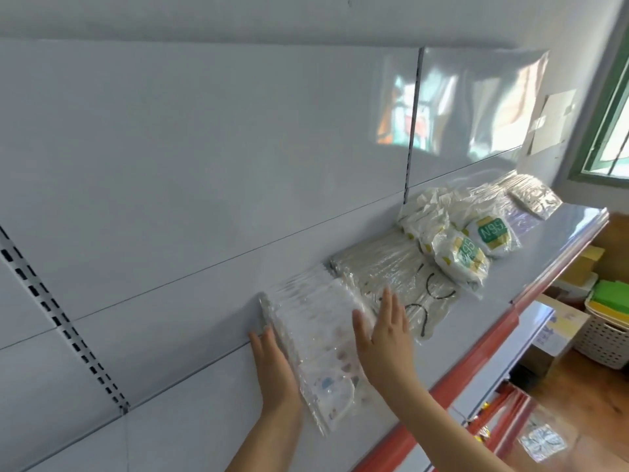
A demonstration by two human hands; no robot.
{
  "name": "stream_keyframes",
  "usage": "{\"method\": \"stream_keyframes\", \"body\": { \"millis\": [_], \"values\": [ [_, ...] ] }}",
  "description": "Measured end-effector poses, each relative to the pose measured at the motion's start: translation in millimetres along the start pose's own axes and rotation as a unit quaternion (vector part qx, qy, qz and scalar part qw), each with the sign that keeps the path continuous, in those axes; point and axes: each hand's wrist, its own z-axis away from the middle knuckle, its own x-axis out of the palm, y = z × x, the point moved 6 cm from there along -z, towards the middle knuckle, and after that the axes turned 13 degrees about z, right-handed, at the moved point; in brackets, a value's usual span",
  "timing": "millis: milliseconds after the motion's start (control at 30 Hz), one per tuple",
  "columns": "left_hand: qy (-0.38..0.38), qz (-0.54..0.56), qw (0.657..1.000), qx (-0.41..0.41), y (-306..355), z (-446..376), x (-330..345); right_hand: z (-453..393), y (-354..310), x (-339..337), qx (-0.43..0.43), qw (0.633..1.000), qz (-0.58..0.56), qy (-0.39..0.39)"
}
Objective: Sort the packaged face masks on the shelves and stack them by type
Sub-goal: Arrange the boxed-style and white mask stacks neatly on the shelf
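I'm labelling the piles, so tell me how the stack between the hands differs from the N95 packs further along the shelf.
The stack between the hands is flat clear sleeves showing small coloured prints; the N95 packs are puffy white wrappers with green and yellow labels. The stack is squared up, with the left hand and right hand flat against its sides; the N95 packs lie jumbled and untouched. Both sit on the same shelf.

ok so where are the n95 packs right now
In the head view, the N95 packs lie right of centre on the top shelf, just beyond the black-looped masks, away from both hands.
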Motion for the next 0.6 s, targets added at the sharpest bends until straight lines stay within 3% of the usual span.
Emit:
{"method": "stream_keyframes", "body": {
  "millis": [67, 133, 267, 400, 533, 600],
  "values": [
    [0.014, -0.018, 1.0, 0.018, 0, 9, 4, 12, 4, 17, 0.053, 0.994, -0.073, -0.061],
    [0.009, -0.041, 0.998, 0.048, 3, 17, 14, 17, -4, 37, 0.036, 0.993, -0.05, -0.098],
    [-0.012, -0.098, 0.994, 0.043, 3, 15, 16, 7, -4, 35, 0.02, 0.996, -0.026, -0.084],
    [0.009, -0.148, 0.986, 0.078, 6, 20, 6, 16, 1, 15, -0.012, 0.99, 0.138, -0.012],
    [-0.015, -0.15, 0.984, 0.093, 3, 44, 21, 19, -4, 29, -0.032, 0.992, 0.08, -0.094],
    [-0.013, -0.191, 0.974, 0.118, 11, 47, 27, 19, -3, 18, -0.02, 0.994, 0.056, -0.092]
  ]
}}
